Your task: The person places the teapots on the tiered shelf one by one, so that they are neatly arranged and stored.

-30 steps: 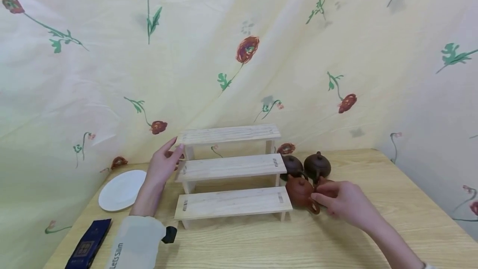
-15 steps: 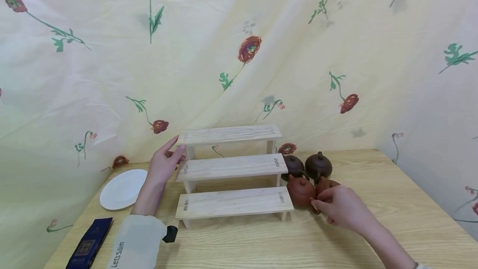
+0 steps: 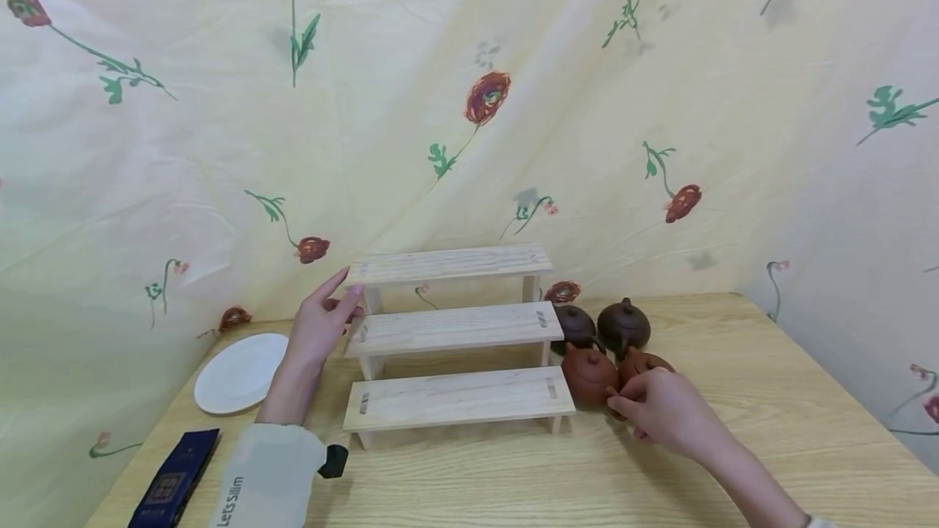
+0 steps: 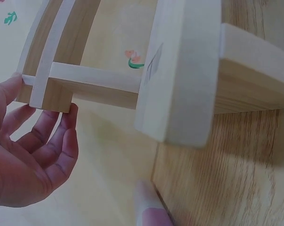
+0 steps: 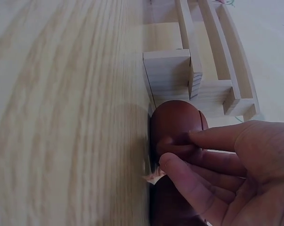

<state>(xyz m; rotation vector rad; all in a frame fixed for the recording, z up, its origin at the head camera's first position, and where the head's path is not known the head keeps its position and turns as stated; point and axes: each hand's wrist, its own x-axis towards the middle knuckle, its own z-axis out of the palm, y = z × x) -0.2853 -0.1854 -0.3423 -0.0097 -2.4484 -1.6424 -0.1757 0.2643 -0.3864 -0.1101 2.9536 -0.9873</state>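
A three-tier wooden step shelf [image 3: 458, 402] stands on the table. With thumb above and fingers curled beneath, my left hand [image 3: 311, 336] grips the left end of its top board [image 4: 61, 37]. Just right of the shelf sits a reddish-brown teapot [image 3: 588, 371]. My right hand [image 3: 673, 415] pinches that teapot's looped handle [image 5: 179, 149] between thumb and forefinger; the teapot still rests on the table. Partly behind the right hand is a second reddish-brown teapot [image 3: 641, 362]. Two dark brown teapots, one on the right [image 3: 623, 326] and one on the left [image 3: 575, 326], stand behind them.
To the left of the shelf lies a white plate [image 3: 238, 377], partly behind the left forearm. A dark blue packet [image 3: 174, 479] is at the table's left edge. A flowered cloth [image 3: 411, 104] hangs along the back and sides.
My right hand has shifted slightly down and toward me, its fingers closing on the front teapot's handle. More of the second reddish-brown teapot shows. The left hand keeps its hold on the shelf.
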